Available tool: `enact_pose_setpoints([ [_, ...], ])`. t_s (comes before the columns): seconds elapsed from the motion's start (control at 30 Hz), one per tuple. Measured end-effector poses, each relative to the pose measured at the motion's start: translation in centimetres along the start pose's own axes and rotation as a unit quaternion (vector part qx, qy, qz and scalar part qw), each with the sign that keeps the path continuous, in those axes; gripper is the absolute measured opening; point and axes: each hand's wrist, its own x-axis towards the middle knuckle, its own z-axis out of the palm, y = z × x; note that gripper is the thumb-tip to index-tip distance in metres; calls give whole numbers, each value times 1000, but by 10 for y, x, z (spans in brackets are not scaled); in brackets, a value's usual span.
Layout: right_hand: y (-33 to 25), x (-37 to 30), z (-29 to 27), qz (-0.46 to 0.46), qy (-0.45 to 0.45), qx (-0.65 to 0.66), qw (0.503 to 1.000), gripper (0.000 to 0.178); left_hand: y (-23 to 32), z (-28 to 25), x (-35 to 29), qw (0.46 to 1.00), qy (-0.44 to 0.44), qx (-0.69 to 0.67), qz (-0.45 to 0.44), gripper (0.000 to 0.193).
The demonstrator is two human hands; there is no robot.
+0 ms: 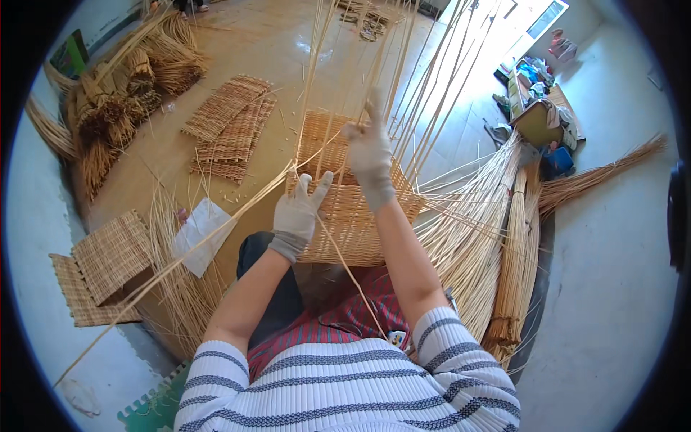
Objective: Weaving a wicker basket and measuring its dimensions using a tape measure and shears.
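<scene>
A partly woven wicker basket (347, 219) stands in front of my lap, with long upright stakes (403, 79) rising from its walls. My left hand (295, 216), in a pale knit glove, grips the near wall at the left corner, two fingers showing above the rim. Over the basket's opening, my gloved right hand (371, 158) is raised, one finger pointing up and the thumb side pinching a thin wicker strand (320, 147) that runs from the left corner. Another loose strand (348, 266) hangs from beside my left hand toward my lap. The right fingertips are partly hidden among the stakes.
Flat woven panels (234, 122) lie on the floor at left, more panels (111, 252) nearer. Wicker bundles (122, 93) are heaped far left. Long loose canes (479, 223) and tied bundles (515, 266) lie close at right. A cluttered cabinet (536, 122) stands by the right wall.
</scene>
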Motion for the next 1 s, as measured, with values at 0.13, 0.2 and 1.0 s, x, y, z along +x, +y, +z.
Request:
enact_pose_setpoints([
  [0.13,97,-93,-74,-57,111,267,956,64,2,6,2,995,70,21,69,70],
  [0.2,102,-113,-87,62,181,82,978,49,18,9,12,983,126,-36,131,70],
  [1.0,110,-92,-182,82,113,-512,847,33,152,61,44,983,19,-126,132,41],
])
